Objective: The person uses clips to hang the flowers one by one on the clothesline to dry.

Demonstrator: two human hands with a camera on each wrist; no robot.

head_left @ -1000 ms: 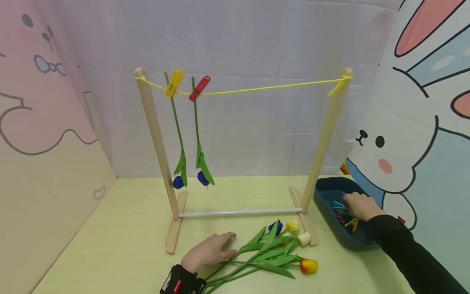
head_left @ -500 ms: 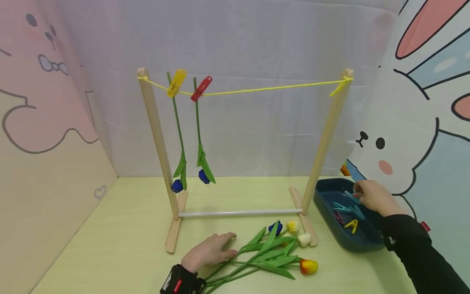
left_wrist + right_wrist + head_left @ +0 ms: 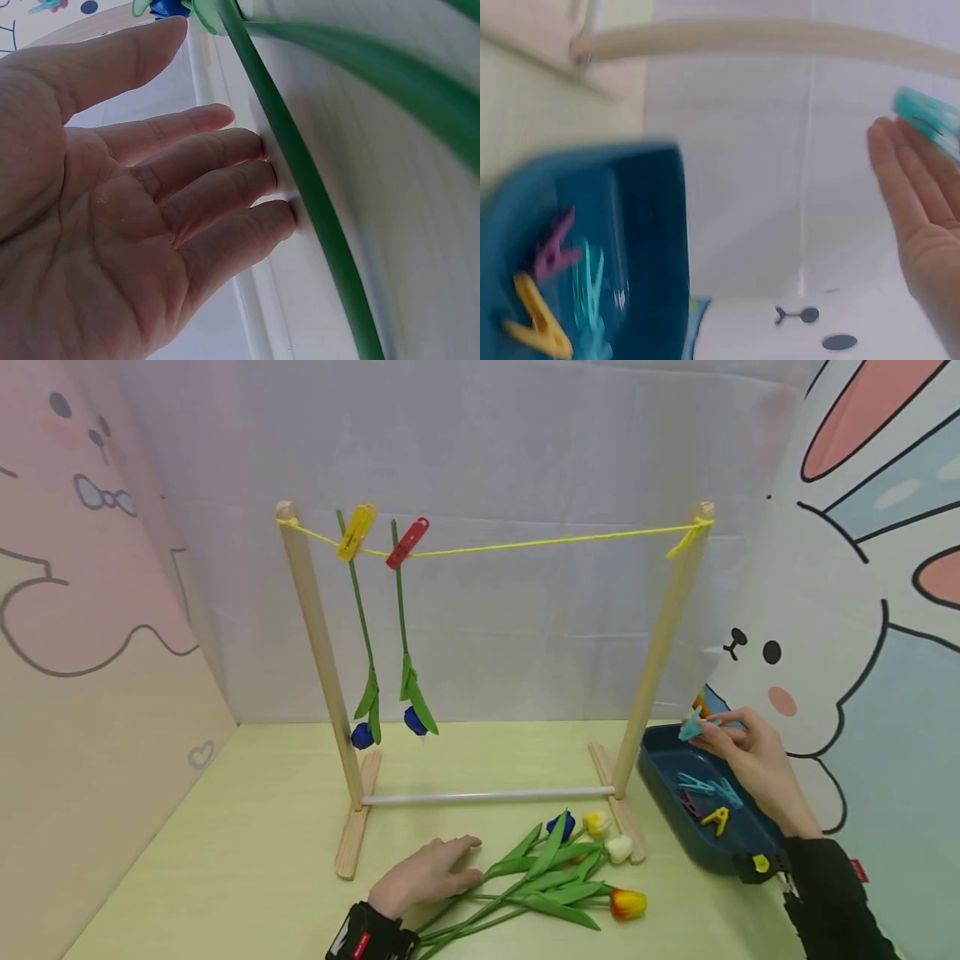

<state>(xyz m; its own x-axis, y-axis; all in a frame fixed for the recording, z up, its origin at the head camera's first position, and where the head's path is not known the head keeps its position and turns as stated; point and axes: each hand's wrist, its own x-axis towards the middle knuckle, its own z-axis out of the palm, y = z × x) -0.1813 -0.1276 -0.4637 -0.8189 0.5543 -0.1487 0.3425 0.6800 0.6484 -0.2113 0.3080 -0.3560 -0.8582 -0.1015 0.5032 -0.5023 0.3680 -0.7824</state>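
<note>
Turquoise plastic clothespin [image 3: 690, 727] is sitting pinched in the right hand [image 3: 757, 767], at 2 o'clock from the loosely spread, unladen left hand [image 3: 426, 874] beside green-stemmed multicoloured tulips [image 3: 552, 881]; gripping its handles squarely is likely serving best

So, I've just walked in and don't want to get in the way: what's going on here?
A person's right hand holds a light blue peg up near a dark blue tub with more pegs in it. The left hand lies open by the stems of some loose tulips on the table. Two blue tulips hang head down from a yellow string, one under a yellow peg, the other under a red peg.
</note>
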